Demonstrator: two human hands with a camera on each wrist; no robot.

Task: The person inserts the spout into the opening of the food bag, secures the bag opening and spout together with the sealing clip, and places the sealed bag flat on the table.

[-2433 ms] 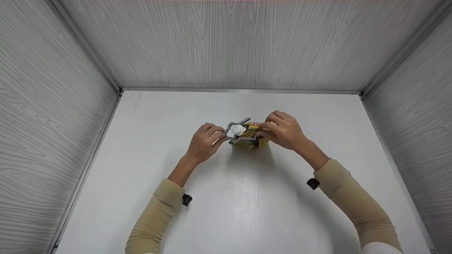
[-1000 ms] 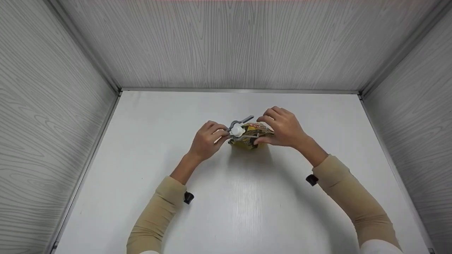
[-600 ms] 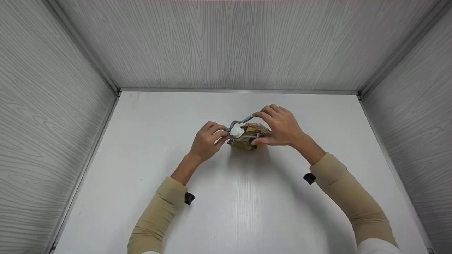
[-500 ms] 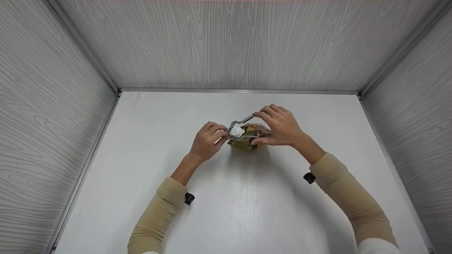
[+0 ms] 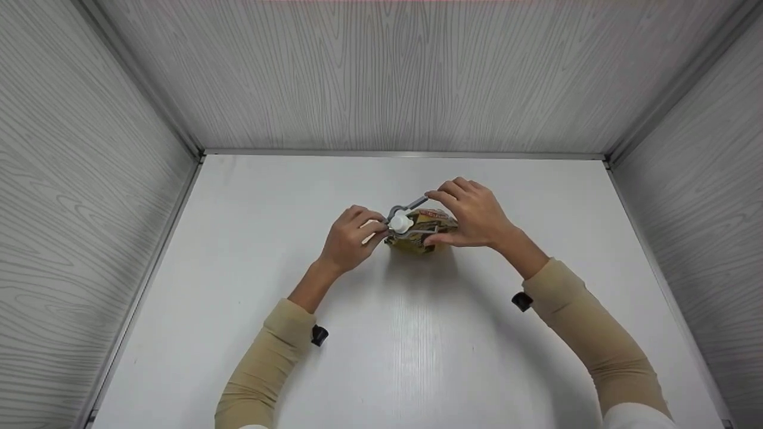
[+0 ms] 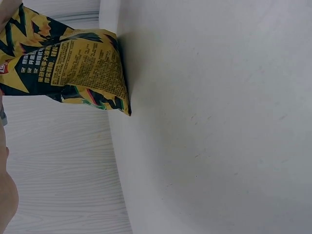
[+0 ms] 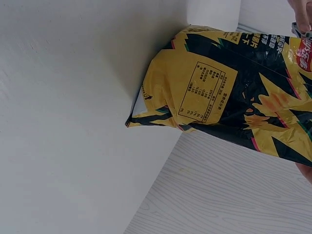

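A yellow and black snack bag (image 5: 438,218) stands upright on the table, its printed sides showing in the left wrist view and the right wrist view. At its top is a grey bag clip (image 5: 419,201) with a white cap (image 5: 400,223), its two arms spread apart. My left hand (image 5: 351,237) pinches the clip's joined end beside the cap. With thumb and fingers wide apart, my right hand (image 5: 477,215) holds the clip's free ends, fingertips on the far arm and thumb by the near arm. The bag's top edge is partly hidden by the right hand.
The white table (image 5: 381,333) is bounded by grey wood-grain panels at the back (image 5: 393,77) and both sides. Small black devices hang at both sleeve cuffs. Shadows of the arms fall on the tabletop.
My right hand has let go of the bag's top edge, spread its fingers and come onto the clip's arm ends. The left hand keeps its pinch, shifted slightly right.
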